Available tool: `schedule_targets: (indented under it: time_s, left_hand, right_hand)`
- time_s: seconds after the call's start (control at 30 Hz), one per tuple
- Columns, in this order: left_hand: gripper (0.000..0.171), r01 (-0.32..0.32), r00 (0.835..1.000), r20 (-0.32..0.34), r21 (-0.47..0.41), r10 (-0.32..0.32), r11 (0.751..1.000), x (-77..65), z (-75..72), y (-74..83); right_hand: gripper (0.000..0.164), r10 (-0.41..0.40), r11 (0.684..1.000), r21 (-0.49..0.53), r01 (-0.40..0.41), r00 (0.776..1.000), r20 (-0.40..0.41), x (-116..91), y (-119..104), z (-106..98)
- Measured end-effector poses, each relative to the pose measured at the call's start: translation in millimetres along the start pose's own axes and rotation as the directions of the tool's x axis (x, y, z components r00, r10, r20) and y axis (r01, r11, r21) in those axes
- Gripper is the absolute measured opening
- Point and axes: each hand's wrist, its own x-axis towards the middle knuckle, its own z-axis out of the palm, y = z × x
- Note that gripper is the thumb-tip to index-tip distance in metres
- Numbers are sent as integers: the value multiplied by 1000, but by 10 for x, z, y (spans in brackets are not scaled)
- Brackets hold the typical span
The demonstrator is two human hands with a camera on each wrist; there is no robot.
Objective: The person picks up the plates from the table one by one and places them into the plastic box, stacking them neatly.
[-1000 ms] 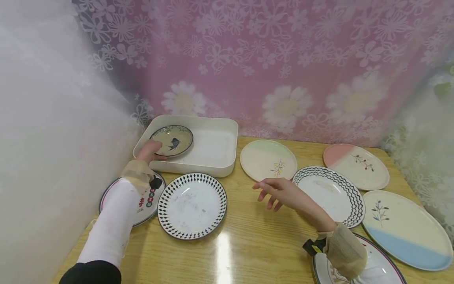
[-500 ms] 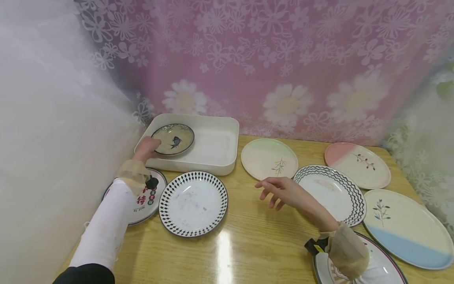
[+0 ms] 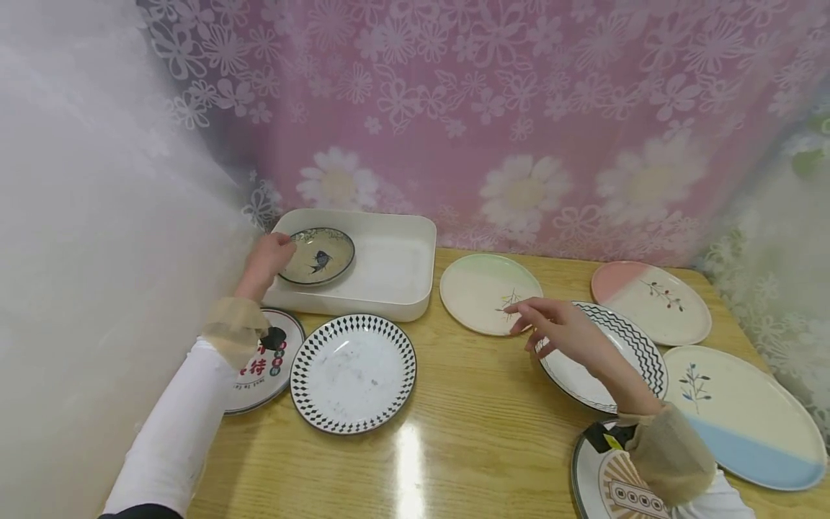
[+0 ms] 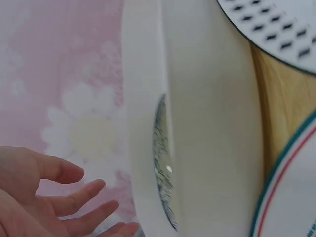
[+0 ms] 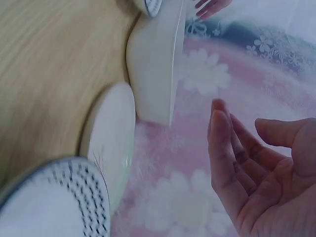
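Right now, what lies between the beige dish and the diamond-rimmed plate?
The white bin's near wall; the head view shows the beige dish inside, the diamond-rimmed plate outside.

Your left hand hovers at the left end of a tray with a dish inside it; two dinner plates lie side by side in front, on the table. Five other plates spread to the tray's right, around your right hand.

Head view high, facing forward-down; wrist views close, sideways, sharing tray
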Motion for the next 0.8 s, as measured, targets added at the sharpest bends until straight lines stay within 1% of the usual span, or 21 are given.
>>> schedule_targets:
  time_s: [0.07, 0.13, 0.2, 0.27, 0.37, 0.43, 0.47, 0.5, 0.57, 0.67, 0.73, 0.8]
  left_hand:
    - [49, -22, 1000, -10, -16, 22, 1000, -57, 6, 109]
    - [45, -58, 997, -42, -19, 58, 998, -122, 20, 233]
    - [42, -105, 992, -78, -22, 103, 994, -197, 41, 350]
    - [39, -159, 982, -106, -43, 153, 986, -278, 67, 458]
    - [36, -234, 968, -123, -109, 221, 966, -433, 116, 609]
    - [33, -272, 960, -119, -168, 255, 947, -537, 165, 698]
    - [32, -287, 956, -114, -194, 269, 938, -591, 193, 738]
    - [32, -303, 952, -107, -215, 286, 928, -645, 227, 772]
    - [30, -324, 946, -88, -263, 312, 909, -736, 308, 820]
    - [27, -353, 934, -51, -304, 355, 885, -862, 440, 852]
    - [25, -359, 928, -27, -336, 372, 871, -929, 534, 852]
    - [24, -359, 924, -3, -355, 383, 863, -993, 627, 842]
  right_hand:
    - [38, -22, 997, -77, 16, 997, -76, -28, 14, -92]
    - [37, -48, 986, -166, 23, 988, -148, -63, 36, -187]
    - [35, -87, 968, -250, 32, 974, -211, -97, 74, -290]
    - [33, -124, 944, -328, 30, 955, -270, -127, 131, -405]
    - [30, -147, 913, -408, -12, 923, -355, -146, 263, -593]
    - [31, -121, 893, -444, -75, 910, -396, -142, 386, -719]
    - [32, -100, 880, -462, -111, 907, -408, -135, 456, -780]
    - [34, -73, 866, -478, -148, 907, -414, -128, 529, -837]
    - [38, -16, 837, -507, -206, 916, -400, -121, 680, -939]
    - [41, 74, 800, -541, -261, 937, -342, -137, 881, -1054]
    - [41, 128, 788, -549, -279, 946, -297, -163, 996, -1106]
    - [42, 170, 780, -553, -293, 949, -264, -191, 1094, -1138]
